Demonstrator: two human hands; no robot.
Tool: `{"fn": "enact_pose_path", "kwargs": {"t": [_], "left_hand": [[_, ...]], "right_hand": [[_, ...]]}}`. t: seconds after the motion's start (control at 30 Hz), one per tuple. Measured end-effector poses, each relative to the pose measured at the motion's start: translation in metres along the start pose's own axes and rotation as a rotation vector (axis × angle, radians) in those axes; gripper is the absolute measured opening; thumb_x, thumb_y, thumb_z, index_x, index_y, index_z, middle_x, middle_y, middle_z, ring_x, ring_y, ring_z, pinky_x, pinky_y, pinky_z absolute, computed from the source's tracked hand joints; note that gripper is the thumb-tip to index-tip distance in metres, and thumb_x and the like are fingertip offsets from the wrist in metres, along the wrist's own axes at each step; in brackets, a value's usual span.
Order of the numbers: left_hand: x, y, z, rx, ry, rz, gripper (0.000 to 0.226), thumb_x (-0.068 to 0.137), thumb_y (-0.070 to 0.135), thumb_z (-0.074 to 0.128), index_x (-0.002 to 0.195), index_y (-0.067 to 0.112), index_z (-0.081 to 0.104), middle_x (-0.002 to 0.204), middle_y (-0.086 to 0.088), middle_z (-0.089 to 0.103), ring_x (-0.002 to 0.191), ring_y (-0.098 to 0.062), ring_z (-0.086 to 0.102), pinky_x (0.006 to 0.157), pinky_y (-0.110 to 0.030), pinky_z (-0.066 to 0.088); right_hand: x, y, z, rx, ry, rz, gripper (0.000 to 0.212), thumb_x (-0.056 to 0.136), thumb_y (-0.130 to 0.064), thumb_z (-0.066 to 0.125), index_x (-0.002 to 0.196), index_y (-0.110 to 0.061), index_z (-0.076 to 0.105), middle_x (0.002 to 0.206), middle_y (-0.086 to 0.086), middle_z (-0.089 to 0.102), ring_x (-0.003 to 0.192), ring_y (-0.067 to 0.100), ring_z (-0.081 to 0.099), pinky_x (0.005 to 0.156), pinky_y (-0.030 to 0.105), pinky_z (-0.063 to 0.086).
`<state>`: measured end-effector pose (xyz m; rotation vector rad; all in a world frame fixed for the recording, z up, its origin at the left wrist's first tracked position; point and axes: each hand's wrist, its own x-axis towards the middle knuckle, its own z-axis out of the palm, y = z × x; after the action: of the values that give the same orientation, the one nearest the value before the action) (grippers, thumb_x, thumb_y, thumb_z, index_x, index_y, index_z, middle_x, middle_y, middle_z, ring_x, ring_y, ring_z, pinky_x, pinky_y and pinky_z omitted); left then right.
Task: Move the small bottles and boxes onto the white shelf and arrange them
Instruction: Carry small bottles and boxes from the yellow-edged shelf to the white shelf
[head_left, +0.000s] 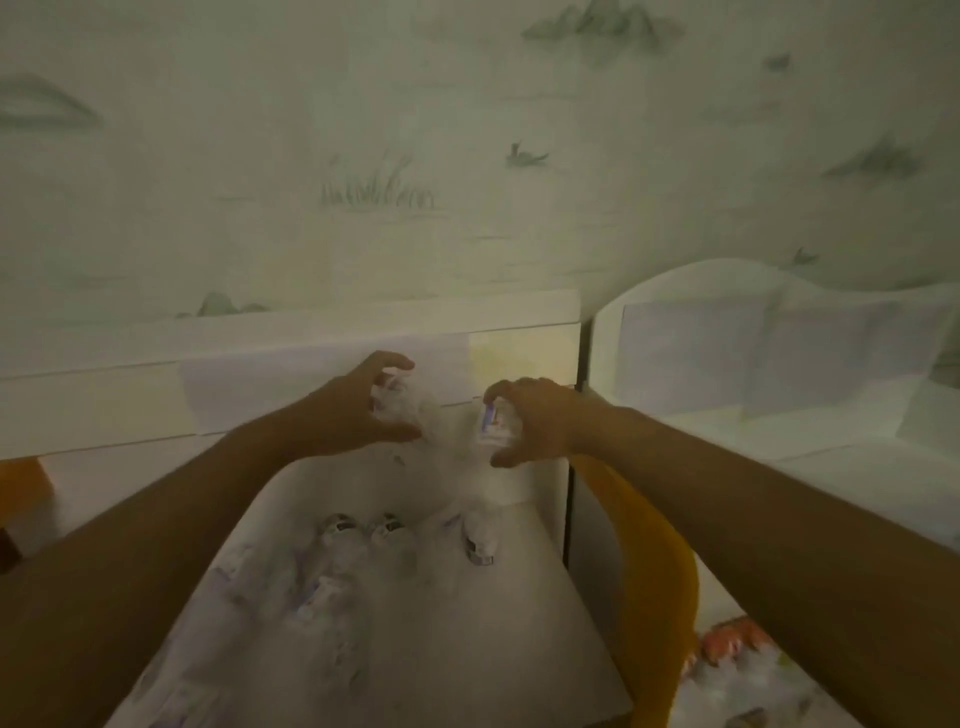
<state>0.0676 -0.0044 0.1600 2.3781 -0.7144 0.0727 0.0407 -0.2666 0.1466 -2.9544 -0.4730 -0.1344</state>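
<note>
Up by the white shelf (291, 338) our left hand (358, 410) and right hand (540, 421) each have fingers curled round a small bottle — dim and blurry, so we could easily knock one over.

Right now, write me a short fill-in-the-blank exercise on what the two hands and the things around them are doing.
1. The left hand grips a pale, blurred ____.
2. The right hand holds a small box with a ____ stripe.
3. Several small bottles lie on the ____ shelf below the hands.
4. The curved edge right of the shelf is ____.

Missing words: bottle; purple; white; yellow
</note>
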Motion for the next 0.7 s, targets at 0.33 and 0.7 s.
{"fn": "enact_pose_path", "kwargs": {"t": [0.33, 0.7], "left_hand": [[0.066, 0.111, 0.032, -0.148, 0.126, 0.169, 0.070, 0.065, 0.028, 0.088, 0.124, 0.034, 0.052, 0.113, 0.009, 0.060, 0.094, -0.010, 0.064, 0.079, -0.024, 0.055], [0.152, 0.273, 0.183, -0.087, -0.059, 0.259, 0.081, 0.056, 0.048, 0.088, 0.126, 0.042, 0.048, 0.124, 0.006, 0.058, 0.104, -0.012, 0.061, 0.091, -0.033, 0.055]], "right_hand": [[-0.067, 0.095, -0.070, -0.082, 0.234, 0.099, 0.079, 0.074, -0.062, 0.069, 0.141, -0.031, 0.041, 0.141, 0.000, 0.048, 0.124, 0.024, 0.044, 0.103, 0.041, 0.040], [-0.203, 0.283, -0.096, -0.022, 0.226, 0.315, 0.081, 0.073, -0.060, 0.072, 0.141, -0.032, 0.040, 0.144, -0.003, 0.046, 0.128, 0.025, 0.045, 0.105, 0.040, 0.039]]}}
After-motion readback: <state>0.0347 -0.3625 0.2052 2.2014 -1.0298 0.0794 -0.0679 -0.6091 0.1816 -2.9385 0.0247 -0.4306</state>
